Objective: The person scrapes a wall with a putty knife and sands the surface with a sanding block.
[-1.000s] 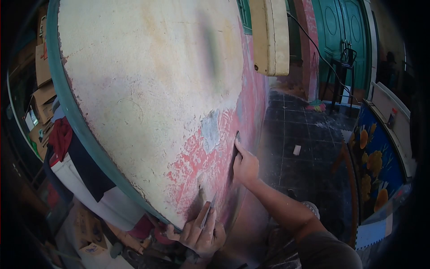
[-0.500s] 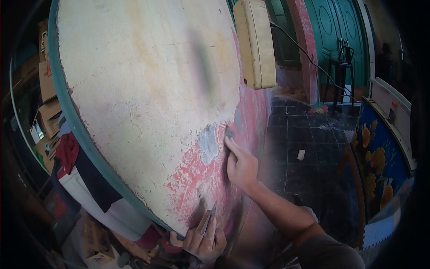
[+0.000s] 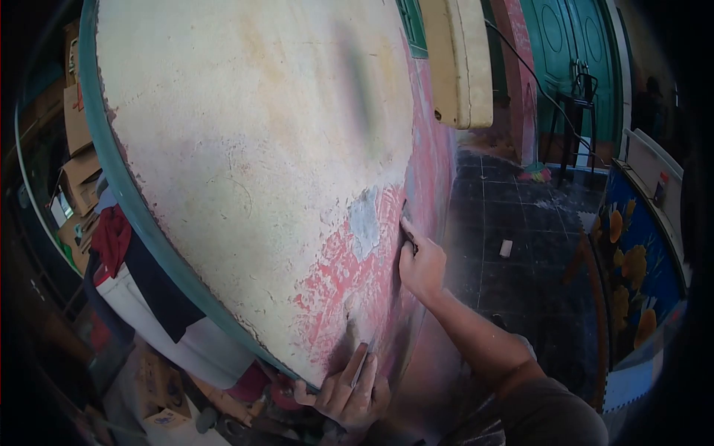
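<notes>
Evidently rubbing-down is in hand: the right hand [image 3: 422, 266], grip closed on a dark sanding scrap [image 3: 405, 215], presses it to the round board [image 3: 245, 149] at four o'clock; the left hand [image 3: 349, 390] pinches a thin blade [image 3: 362, 369] at six. Next stroke needs steady pressure.

dark tiled floor [image 3: 513, 286], green double doors [image 3: 569, 41] (a tall stool [image 3: 579, 104] before them), cardboard boxes [image 3: 78, 177] left.

Round board [image 3: 245, 149] is mostly cream, flaking red toward 5 o'clock, grey patch [image 3: 364, 221] in it, teal rim [image 3: 126, 195]. Teal door [image 3: 565, 44] at 1, blue panel [image 3: 632, 223] with orange flowers at 3.
</notes>
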`<state>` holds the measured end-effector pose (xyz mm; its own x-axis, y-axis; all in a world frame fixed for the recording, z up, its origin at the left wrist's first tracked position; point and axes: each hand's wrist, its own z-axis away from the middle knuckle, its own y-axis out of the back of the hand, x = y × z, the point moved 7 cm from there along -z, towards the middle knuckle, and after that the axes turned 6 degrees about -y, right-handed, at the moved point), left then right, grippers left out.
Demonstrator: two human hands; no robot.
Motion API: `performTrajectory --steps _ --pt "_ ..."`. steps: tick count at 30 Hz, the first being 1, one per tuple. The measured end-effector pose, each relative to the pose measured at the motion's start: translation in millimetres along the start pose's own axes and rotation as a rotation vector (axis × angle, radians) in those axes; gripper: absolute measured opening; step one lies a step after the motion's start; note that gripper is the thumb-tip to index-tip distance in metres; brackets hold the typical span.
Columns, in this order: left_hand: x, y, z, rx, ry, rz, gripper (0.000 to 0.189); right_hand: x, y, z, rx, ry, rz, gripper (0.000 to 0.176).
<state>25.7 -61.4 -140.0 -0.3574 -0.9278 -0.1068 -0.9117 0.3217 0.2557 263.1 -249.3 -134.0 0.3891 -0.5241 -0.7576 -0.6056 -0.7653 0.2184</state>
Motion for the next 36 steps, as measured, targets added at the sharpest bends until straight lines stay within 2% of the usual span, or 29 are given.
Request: performTrajectory --steps 1,4,7,8,10,13,14,17,20,22,23,25,26,28,29,30,33,34,36 --pt "1.1 -0.4 -0.2 0.022 0.009 0.011 0.035 -8.9 6.6 2.9 0.046 0.101 -0.064 0.049" --pt "3.7 0.9 -5.1 -0.001 0.023 -0.04 0.035 56.5 -15.4 3.8 0.018 -0.012 0.03 0.045" --pt "3.6 -0.4 -6.3 0.019 0.009 -0.045 0.035 82.0 -29.7 -1.2 -0.249 -0.288 0.356 0.046" --pt "3.0 -0.4 -6.5 0.013 0.013 -0.032 0.035 74.7 -24.9 -4.6 -0.24 -0.264 0.27 0.046" --pt "3.0 0.9 -5.5 -0.002 0.027 -0.003 0.036 -1.0 8.2 -13.6 -0.227 -0.218 0.106 0.047" --pt "1.9 -1.8 -0.5 -0.079 0.017 -0.044 0.037 -33.8 16.8 -6.5 0.062 0.286 -0.114 0.048" --pt "3.2 -1.2 1.4 -0.075 0.024 -0.044 0.037 -22.5 10.4 -3.4 0.152 0.46 -0.102 0.049" --pt "2.3 -0.8 -0.4 -0.068 0.016 -0.055 0.037 63.2 -25.1 -6.8 0.055 -0.079 0.003 0.051" --pt "1.6 1.7 -4.5 -0.072 0.012 -0.04 0.036 27.5 -14.4 -23.1 -0.026 -0.068 -0.071 0.051" --pt "1.2 0.4 1.1 -0.027 0.022 -0.002 0.036 -56.3 21.4 -29.9 0.051 0.352 -0.162 0.049" --pt "-4.3 -12.8 18.2 -0.165 -0.001 -0.078 0.035 -85.8 32.6 -30.2 0.088 0.563 -0.207 0.049" --pt "-20.9 -35.0 48.2 -0.449 -0.05 -0.229 0.04 -89.0 29.3 -41.6 0.108 0.598 -0.203 0.048" --pt "-16.9 -26.4 44.1 -0.3 -0.041 -0.164 0.036 -86.0 25.8 -42.4 0.119 0.607 -0.202 0.048" --pt "0.5 0.7 -0.6 -0.002 -0.027 -0.036 0.035 -30.3 5.4 -60.1 -0.015 0.216 -0.208 0.047" --pt "2.7 2.7 -0.7 -0.007 -0.018 -0.039 0.033 3.5 -6.1 -66.9 -0.081 0.026 -0.211 0.046" --pt "2.2 2.6 -1.3 -0.006 -0.013 -0.045 0.031 25.5 -14.1 -65.1 -0.087 0.02 -0.21 0.047" --pt "0.6 1.2 -0.9 -0.007 -0.005 -0.046 0.029 -52.0 7.9 -26.0 0.09 0.258 -0.141 0.054" --pt "0.6 0.8 -1.4 -0.003 -0.009 -0.043 0.029 -83.3 18.0 -17.1 0.116 0.392 -0.174 0.057" --pt "1.5 -0.9 -2.1 0.008 -0.009 -0.038 0.028 -99.2 21.2 -16.7 0.135 0.529 -0.151 0.06"
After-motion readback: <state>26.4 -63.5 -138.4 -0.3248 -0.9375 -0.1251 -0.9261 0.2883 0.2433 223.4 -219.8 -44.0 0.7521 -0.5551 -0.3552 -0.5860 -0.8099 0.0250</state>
